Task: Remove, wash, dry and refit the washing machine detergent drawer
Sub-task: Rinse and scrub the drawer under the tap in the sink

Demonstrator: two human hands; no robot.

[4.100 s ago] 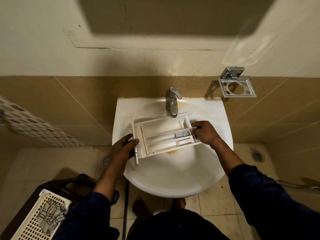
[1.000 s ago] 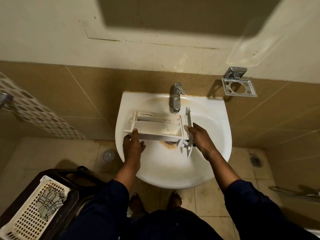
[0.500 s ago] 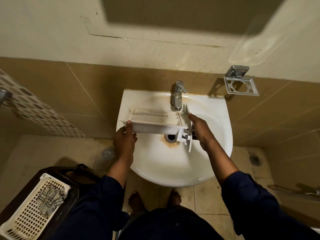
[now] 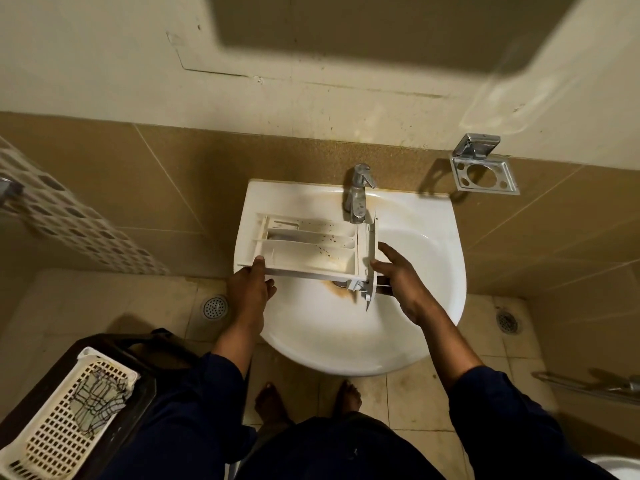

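The white detergent drawer (image 4: 308, 247) hangs over the white wash basin (image 4: 422, 327), its compartments facing me and speckled with dark spots. Its front panel points right, below the chrome tap (image 4: 358, 195). My left hand (image 4: 251, 289) grips the drawer's near left edge, thumb on top. My right hand (image 4: 398, 275) is against the front panel at the right end, fingers spread; whether it grips is unclear. No water runs from the tap.
A rust-coloured stain surrounds the basin drain (image 4: 341, 284). A chrome holder (image 4: 485, 171) is fixed to the wall at right. A white slotted basket (image 4: 59, 420) with a cloth sits on a dark stand at lower left. Floor drains (image 4: 214, 306) lie on the tiles.
The drawer has tipped so its compartments face up toward me more. My right hand's fingers have loosened and spread on the front panel. The view has shifted slightly.
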